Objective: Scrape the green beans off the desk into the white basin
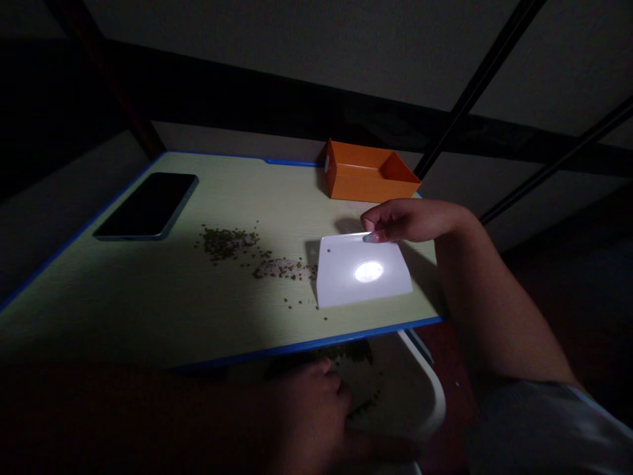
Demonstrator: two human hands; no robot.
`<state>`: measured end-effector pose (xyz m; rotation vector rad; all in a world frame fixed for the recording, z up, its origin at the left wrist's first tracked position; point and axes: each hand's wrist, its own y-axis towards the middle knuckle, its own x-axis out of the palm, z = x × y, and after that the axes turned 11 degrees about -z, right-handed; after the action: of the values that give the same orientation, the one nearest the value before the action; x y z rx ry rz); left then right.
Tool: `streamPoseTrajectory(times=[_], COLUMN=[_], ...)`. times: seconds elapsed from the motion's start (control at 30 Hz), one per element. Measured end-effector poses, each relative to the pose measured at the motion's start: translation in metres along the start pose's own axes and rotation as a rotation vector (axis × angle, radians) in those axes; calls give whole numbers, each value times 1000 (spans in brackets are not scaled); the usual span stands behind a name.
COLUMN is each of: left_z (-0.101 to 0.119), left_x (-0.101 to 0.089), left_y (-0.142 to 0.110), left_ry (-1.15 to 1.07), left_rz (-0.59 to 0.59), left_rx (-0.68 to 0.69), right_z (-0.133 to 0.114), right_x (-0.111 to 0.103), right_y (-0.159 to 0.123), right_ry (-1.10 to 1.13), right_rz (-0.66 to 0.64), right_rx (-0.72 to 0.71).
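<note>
My right hand pinches the top edge of a white plastic scraper that stands tilted on the pale table, near its front right corner. Small green beans lie scattered on the table left of the scraper, with a smaller patch close to its left edge. My left hand is below the table's front edge in shadow, fingers curled on a white bowl that has several green beans inside.
A black phone lies flat at the table's left. An orange open box sits at the back right edge. The table has a blue rim. Dark diagonal bars cross behind.
</note>
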<state>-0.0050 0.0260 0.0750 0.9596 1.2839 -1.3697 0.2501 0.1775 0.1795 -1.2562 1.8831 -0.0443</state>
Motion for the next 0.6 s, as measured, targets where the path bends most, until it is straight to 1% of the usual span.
streamPoseTrajectory(times=[0.1,0.23,0.33,0.43,0.5,0.6], left_z=[0,0,0,-1,0,4], left_x=[-2,-8,-8,-2,3,6], left_y=[-1,0,0,-1,-1,1], left_ry=[-35,-20,19,34,26,-68], left_rz=[37,-34,-48,-8,47,71], left_rx=[7,-16,1,18,22,-79], right_z=[-1,-3,-4,-5,-6,-7], right_x=[2,1,1,4,6,7], right_y=[3,1,0,3,6,9], right_ry=[8,16,11,15,30,50], right_rz=[-17,-10,17,35,34,35], right_rx=[-18,-12,2,-11,-27,-37])
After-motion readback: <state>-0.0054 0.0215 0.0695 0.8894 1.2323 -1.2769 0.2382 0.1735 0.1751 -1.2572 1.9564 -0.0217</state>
